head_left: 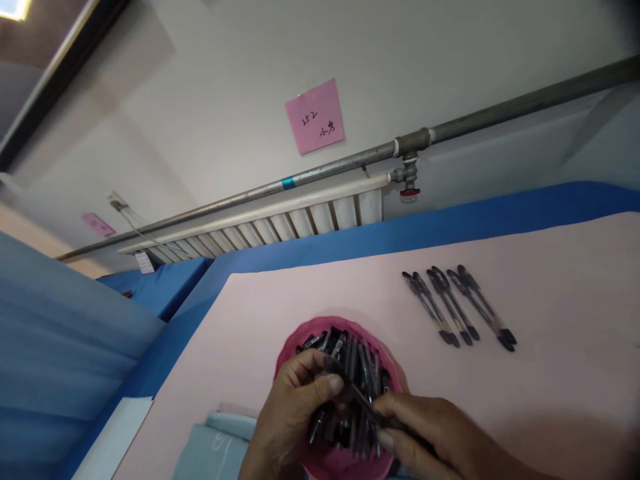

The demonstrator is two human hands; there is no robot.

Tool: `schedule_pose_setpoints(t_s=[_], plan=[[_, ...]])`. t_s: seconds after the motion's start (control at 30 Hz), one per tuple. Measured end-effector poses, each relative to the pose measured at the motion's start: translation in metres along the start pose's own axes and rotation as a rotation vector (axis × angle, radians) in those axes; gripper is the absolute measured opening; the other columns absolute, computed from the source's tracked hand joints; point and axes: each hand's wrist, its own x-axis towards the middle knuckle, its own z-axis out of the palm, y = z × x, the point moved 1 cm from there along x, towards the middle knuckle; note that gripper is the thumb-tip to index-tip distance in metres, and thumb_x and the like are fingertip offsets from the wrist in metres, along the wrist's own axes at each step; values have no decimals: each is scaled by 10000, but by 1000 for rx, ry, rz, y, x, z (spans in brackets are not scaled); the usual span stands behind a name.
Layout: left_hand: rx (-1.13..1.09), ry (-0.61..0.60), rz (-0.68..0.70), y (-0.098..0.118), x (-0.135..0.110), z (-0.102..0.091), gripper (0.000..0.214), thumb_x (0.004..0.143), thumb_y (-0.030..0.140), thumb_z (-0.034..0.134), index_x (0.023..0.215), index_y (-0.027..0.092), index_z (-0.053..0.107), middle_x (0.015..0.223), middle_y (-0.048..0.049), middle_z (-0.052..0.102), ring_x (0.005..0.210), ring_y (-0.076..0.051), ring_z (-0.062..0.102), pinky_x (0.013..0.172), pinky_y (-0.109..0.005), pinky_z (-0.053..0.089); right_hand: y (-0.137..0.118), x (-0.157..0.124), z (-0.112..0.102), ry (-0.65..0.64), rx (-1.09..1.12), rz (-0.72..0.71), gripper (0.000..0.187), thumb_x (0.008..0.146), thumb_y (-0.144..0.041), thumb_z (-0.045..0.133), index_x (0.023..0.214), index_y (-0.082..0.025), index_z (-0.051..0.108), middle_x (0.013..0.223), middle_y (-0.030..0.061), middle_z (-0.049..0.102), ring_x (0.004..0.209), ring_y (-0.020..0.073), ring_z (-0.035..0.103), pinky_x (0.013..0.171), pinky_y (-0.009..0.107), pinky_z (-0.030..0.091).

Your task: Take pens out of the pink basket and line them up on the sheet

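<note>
Above a pink basket of loose pens, both my hands are closed on a dark pen. The fingertips of my left hand pinch its upper left end. My right hand grips the lower right end between thumb and fingers. Whether it is a single pen or a cap against a barrel, I cannot make out, as my fingers cover both ends. Beneath my hands, clear-barrelled pens with black parts fill the basket. To the right, several black-capped pens lie slanted side by side on the pink sheet.
The pink sheet covers a blue-topped table. A folded grey-blue cloth lies left of the basket. Behind the table are a white radiator, a metal pipe and a red-handled valve. Blue fabric hangs at the left.
</note>
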Motion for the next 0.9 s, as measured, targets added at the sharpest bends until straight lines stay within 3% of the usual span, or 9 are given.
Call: schedule_pose_setpoints(t_s=[0.13, 0.23, 0.5, 0.63, 0.9], plan=[[69, 367, 199, 16, 5, -15, 224, 673, 309, 668, 792, 134, 597, 572, 11, 586, 497, -70, 491, 508, -183, 383, 8, 15, -11, 34, 238, 118, 246, 833, -420, 444, 754, -209, 544, 558, -30, 493, 513, 107, 468, 486, 216, 369], [242, 512, 267, 21, 8, -28, 246, 677, 349, 649, 805, 146, 598, 566, 37, 551, 511, -71, 477, 509, -179, 380, 20, 24, -19, 114, 378, 241, 252, 830, -444, 448, 760, -207, 498, 505, -65, 403, 443, 77, 393, 429, 202, 306], [764, 593, 284, 18, 7, -30, 224, 740, 354, 538, 842, 176, 626, 721, -9, 631, 678, -149, 565, 616, -250, 435, 37, 31, -22, 99, 395, 260, 246, 817, -432, 481, 721, -206, 476, 517, -61, 440, 468, 78, 424, 424, 201, 290], [907, 628, 329, 20, 7, -34, 194, 748, 315, 512, 844, 196, 631, 806, -22, 659, 759, -171, 591, 696, -286, 446, 34, 34, -23, 99, 399, 259, 254, 796, -437, 505, 700, -203, 476, 510, -64, 433, 471, 78, 423, 434, 202, 302], [1119, 552, 360, 11, 11, -30, 164, 760, 232, 482, 843, 203, 620, 795, -27, 644, 746, -176, 583, 693, -309, 431, 30, 34, -26, 102, 366, 266, 244, 792, -423, 514, 694, -201, 493, 521, -61, 452, 488, 84, 435, 457, 209, 324]])
